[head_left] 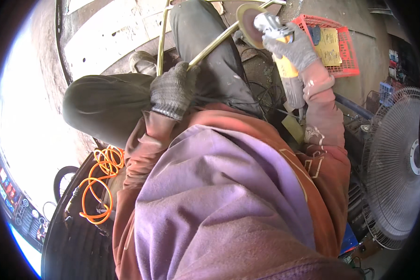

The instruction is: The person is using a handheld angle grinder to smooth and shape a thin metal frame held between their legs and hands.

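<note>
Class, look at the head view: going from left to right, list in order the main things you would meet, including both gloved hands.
Bicycle wheel, coiled orange hose, gloved left hand, grinder disc, gloved right hand, red plastic crate, large fan.

Hands in grey knit gloves, rust-red sleeves, purplish top, dark trousers.
</note>
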Available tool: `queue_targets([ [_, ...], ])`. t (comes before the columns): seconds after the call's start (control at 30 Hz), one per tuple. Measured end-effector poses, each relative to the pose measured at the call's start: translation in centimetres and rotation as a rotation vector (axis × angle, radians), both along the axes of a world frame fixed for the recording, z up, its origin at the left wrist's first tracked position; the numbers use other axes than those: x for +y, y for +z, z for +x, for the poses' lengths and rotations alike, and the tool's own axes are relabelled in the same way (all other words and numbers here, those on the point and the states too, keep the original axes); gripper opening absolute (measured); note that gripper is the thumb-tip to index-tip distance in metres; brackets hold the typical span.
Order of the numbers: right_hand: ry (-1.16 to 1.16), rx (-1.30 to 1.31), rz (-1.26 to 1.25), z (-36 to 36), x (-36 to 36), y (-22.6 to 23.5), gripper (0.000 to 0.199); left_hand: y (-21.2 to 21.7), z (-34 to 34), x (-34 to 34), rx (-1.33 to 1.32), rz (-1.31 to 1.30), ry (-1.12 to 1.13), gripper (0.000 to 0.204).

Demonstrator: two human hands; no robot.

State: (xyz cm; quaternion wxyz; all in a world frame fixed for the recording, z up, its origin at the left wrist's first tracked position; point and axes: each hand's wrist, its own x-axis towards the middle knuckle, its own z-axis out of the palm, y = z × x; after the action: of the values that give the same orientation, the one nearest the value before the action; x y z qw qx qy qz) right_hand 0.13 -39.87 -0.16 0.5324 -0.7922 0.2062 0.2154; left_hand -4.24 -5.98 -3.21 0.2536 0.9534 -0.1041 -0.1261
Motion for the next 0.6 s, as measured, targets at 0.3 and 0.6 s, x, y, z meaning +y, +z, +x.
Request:
queue_targets([
  [0.3,0.367,-0.285,0.059,-4.4,5.8,0.8,0.074,-0.9,-0.3,0.2,0.008,-0.025,0.001,0.033],
  [0.6,-0.089,0.004,-0.098,1.7,-2.9,0.3,0.046,-0.2,0.1,-0.5,0.046,-0.008,-0.016,0.033],
])
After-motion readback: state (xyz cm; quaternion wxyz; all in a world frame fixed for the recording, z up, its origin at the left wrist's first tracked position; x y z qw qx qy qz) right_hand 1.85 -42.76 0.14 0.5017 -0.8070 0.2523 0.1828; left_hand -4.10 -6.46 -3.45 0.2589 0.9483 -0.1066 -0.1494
